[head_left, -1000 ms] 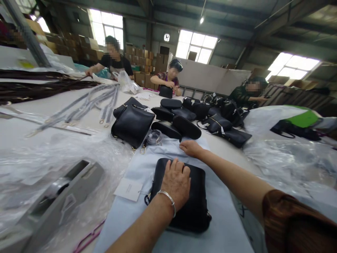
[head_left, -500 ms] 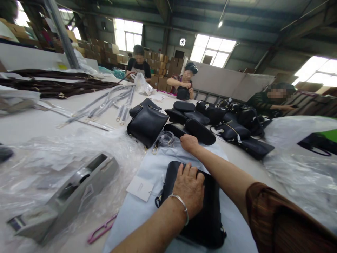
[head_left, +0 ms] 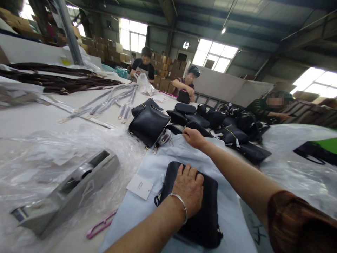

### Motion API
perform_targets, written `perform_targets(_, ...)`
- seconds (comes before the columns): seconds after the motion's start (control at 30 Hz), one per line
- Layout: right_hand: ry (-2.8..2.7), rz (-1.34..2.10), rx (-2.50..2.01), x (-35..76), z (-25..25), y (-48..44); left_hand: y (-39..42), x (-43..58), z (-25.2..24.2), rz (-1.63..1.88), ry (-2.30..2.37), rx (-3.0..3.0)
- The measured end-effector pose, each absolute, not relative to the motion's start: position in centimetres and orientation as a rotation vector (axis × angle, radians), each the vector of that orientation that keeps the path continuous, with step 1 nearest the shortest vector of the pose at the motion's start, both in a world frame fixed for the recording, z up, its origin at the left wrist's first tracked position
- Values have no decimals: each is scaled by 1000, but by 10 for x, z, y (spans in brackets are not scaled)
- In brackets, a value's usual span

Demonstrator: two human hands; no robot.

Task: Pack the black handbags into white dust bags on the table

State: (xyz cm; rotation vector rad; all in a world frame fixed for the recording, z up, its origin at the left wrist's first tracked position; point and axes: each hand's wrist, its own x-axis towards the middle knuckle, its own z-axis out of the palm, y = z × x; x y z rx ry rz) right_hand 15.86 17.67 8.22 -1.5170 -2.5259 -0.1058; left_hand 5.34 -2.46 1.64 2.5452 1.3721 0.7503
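Flat bag (head_left: 200, 211): on cloth sheet (head_left: 163, 165). Paper tag (head_left: 139, 186) just left of it; tape dispenser (head_left: 68, 193) further left; pile of bags (head_left: 200, 119) behind it.

One black bag (head_left: 200, 207) on one pale blue dust cloth (head_left: 168, 158), one white hang tag (head_left: 139, 186), one grey tape dispenser (head_left: 65, 193), one pink clip (head_left: 101, 225), one silver bracelet (head_left: 181, 205), three seated co-workers (head_left: 143, 65), roughly ten more black bags (head_left: 149, 123) heaped beyond, exact count unclear.
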Motion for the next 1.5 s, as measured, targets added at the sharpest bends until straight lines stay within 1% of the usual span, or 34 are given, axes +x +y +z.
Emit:
perform_targets(0.1, -2458, 8, -1378, 165, 90, 173, -25, 53, 17, 756, 1373, 2539)
perform_targets(0.17, -2417, 70, -1369, 172, 91, 170, -25, 53, 19, 750, 1367, 2535)
perform_targets(0.3, -2407, 103, -1647, 189, 80, 166, -25, 52, 20, 734, 1355, 2536)
perform_targets(0.37, -2457, 38, -1828, 192, 75, 165, -25, 52, 20, 739, 1361, 2536)
perform_targets(0.43, -2461, -99, -1884, 187, 75, 165, -25, 53, 19, 746, 1371, 2534)
perform_targets(0.53, -2532, -273, -1610, 163, 79, 169, -25, 53, 17, 755, 1374, 2538)
perform_targets(0.6, -2719, -298, -1384, 140, 78, 174, -25, 53, 17, 764, 1380, 2541)
perform_targets(0.67, -2894, -307, -1295, 119, 72, 179, -25, 53, 17, 769, 1387, 2543)
perform_targets(0.9, -2993, -350, -1357, 96, 46, 187, -25, 53, 16, 757, 1407, 2560)
perform_targets(1.13, -3010, -504, -1140, 93, 41, 182, -25, 54, 14, 760, 1406, 2551)
perform_targets(1.3, -3032, -379, -1160, 85, 32, 191, -25, 54, 14, 778, 1404, 2536)
perform_targets(1.5, -3020, -390, -1109, 81, 36, 203, -25, 53, 16, 768, 1394, 2541)
